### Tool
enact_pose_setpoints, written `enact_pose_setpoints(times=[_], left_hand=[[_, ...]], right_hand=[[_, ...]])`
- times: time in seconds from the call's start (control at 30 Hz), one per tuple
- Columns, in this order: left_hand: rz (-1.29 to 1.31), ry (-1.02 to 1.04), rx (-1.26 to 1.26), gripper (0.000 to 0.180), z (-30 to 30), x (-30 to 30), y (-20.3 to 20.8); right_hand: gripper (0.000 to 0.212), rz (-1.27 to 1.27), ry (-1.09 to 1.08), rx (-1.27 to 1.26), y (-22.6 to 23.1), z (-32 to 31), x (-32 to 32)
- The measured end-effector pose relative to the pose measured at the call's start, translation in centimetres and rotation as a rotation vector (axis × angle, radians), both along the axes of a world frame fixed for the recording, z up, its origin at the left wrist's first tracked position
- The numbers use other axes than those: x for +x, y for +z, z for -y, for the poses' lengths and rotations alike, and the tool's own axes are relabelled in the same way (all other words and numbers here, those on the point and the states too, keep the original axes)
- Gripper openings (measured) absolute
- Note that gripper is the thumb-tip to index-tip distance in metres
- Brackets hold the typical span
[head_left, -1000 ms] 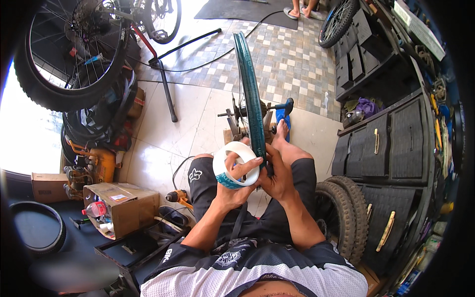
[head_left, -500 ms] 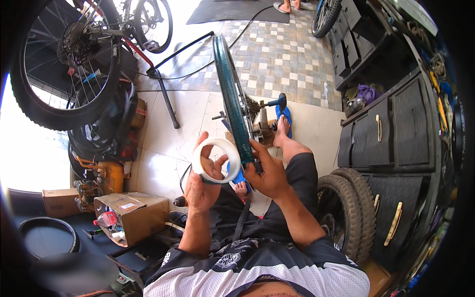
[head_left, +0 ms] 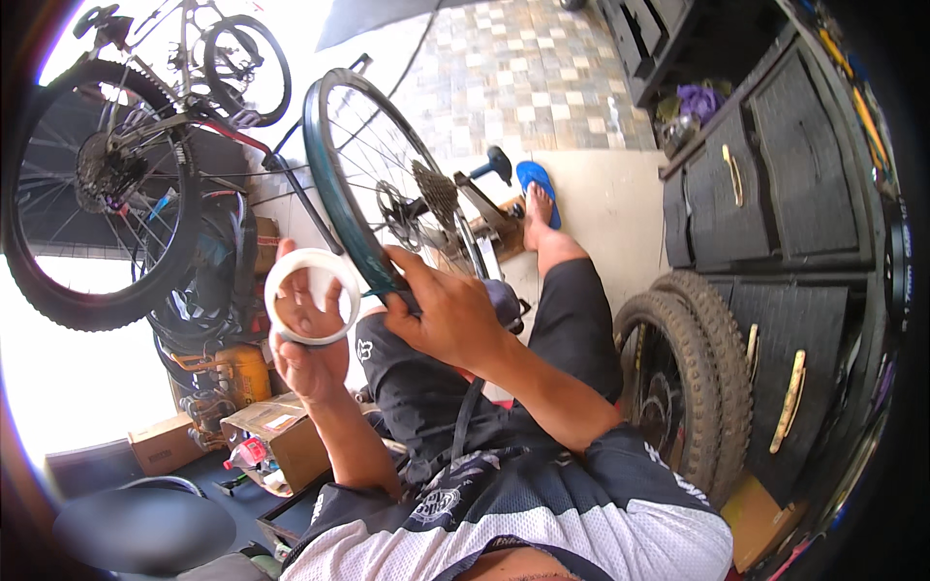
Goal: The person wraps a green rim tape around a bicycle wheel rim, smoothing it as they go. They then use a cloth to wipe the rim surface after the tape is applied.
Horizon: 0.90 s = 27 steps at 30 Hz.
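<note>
Our right hand [head_left: 450, 315] gripped the wheel [head_left: 329, 194], which rose toward eleven o'clock; our left hand [head_left: 312, 368], loosely curled, cradled the white roll [head_left: 352, 290] at nine. Steady tension seemed advisable, though grip contact was unclear.

At nine o'clock, the roll [head_left: 353, 289] is presenting a smooth finish. At ten, the wheel tape [head_left: 335, 203] is showing a glossy finish. At four, the tyres [head_left: 683, 373] are presenting rough, matt rubber; at eight, the box [head_left: 308, 447] is showing matt cardboard; at six, the shirt [head_left: 426, 544], perforated cloth.
</note>
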<state>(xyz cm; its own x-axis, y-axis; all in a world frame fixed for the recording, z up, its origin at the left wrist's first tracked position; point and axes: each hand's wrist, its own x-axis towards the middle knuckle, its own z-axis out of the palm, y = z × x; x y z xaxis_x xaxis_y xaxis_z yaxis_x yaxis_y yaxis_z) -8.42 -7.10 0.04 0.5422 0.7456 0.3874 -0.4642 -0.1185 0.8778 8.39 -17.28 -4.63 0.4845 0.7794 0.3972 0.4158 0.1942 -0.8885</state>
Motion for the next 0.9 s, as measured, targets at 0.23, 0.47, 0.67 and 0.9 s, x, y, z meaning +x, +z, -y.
enact_pose_setpoints(times=[0.23, 0.47, 0.67, 0.9], left_hand=[[-0.180, 0.110, 0.102, 0.048, 0.3, 0.9, 1.3], [-0.282, 0.096, 0.210, 0.049, 0.9, 0.8, 1.4], [-0.337, 0.017, 0.229, 0.036, 2.0, 0.1, 1.4], [-0.397, 0.063, 0.136, 0.037, 5.8, -0.1, -0.3]], right_hand=[[0.055, -0.002, 0.016, -0.007, -1.1, 1.0, -0.6], [0.060, 0.002, 0.076, 0.015, -2.8, 2.6, -0.5], [0.066, 0.057, 0.061, 0.042, -4.3, 3.8, -1.0], [0.060, 0.076, 0.100, 0.043, -7.6, 6.2, -1.6]])
